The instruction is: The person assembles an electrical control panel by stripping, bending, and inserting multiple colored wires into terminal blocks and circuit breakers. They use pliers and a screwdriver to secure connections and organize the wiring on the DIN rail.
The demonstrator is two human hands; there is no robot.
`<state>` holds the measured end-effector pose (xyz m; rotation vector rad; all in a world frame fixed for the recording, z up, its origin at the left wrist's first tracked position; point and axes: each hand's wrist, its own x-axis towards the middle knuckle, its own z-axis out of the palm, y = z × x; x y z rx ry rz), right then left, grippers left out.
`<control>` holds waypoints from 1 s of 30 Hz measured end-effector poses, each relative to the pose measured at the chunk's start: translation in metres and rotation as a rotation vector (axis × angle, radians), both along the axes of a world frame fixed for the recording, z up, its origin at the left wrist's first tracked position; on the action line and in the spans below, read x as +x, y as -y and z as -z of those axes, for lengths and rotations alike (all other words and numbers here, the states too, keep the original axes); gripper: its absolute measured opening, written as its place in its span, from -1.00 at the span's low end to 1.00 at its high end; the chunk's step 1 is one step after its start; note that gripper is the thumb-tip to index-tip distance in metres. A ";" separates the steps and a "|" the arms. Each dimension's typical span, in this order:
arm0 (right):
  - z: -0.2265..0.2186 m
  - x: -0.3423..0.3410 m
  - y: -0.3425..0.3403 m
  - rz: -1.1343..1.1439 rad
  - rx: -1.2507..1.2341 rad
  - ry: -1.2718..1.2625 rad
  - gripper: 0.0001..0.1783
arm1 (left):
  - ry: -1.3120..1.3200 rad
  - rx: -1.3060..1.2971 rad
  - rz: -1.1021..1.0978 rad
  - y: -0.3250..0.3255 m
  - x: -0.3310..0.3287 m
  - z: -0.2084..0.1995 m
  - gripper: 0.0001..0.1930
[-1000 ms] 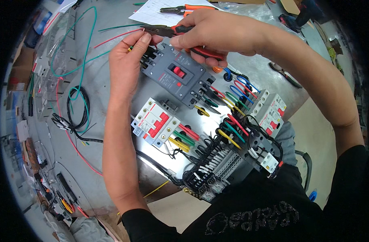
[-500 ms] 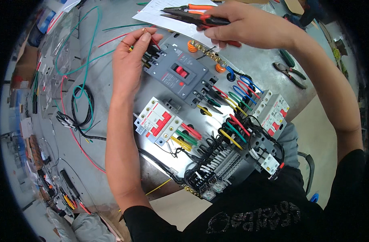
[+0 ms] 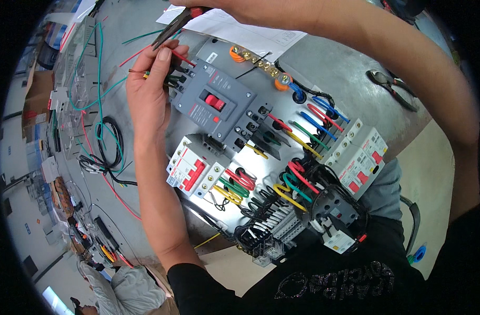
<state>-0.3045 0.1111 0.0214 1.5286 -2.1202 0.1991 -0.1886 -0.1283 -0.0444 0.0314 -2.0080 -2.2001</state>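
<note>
At the upper left of the breaker, my left hand (image 3: 151, 84) is closed, pinching a short red wire (image 3: 183, 57) that runs into a terminal of the grey moulded-case circuit breaker (image 3: 219, 100). This breaker has a red toggle and is mounted on a metal panel. Partly cut off by the top edge, my right hand (image 3: 250, 7) grips long-nose pliers (image 3: 173, 29) with red and black handles. Their jaw tips are right by my left fingertips; whether they touch the wire, I cannot tell. Other wires beside the red one are partly hidden by my left hand.
A white miniature breaker (image 3: 192, 170) and more breakers (image 3: 360, 163) sit on the panel, with bundled wires and a terminal block (image 3: 287, 226). Diagonal cutters (image 3: 391, 88) lie at right, paper (image 3: 240, 31) behind. Loose green wire (image 3: 100, 68) and a black cable coil (image 3: 111, 142) are left.
My right hand has moved left and up with the pliers, bringing the jaws to my left fingertips. The panel appears shifted slightly left in view. My left hand still pinches the red wire.
</note>
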 end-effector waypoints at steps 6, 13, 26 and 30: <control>0.001 -0.014 0.002 -0.106 -0.029 -0.051 -0.77 | 0.006 0.006 0.047 0.005 0.002 0.001 -0.71; -0.006 -0.020 0.013 -0.019 0.066 0.026 -0.77 | 0.009 -0.003 0.050 0.003 0.004 -0.001 -0.70; -0.022 -0.015 0.005 0.070 0.157 0.178 -0.78 | -0.058 0.037 -0.020 -0.005 0.002 -0.003 -0.74; -0.029 -0.004 0.001 0.228 0.231 0.340 -0.75 | -0.077 0.012 0.013 -0.002 0.001 -0.001 -0.75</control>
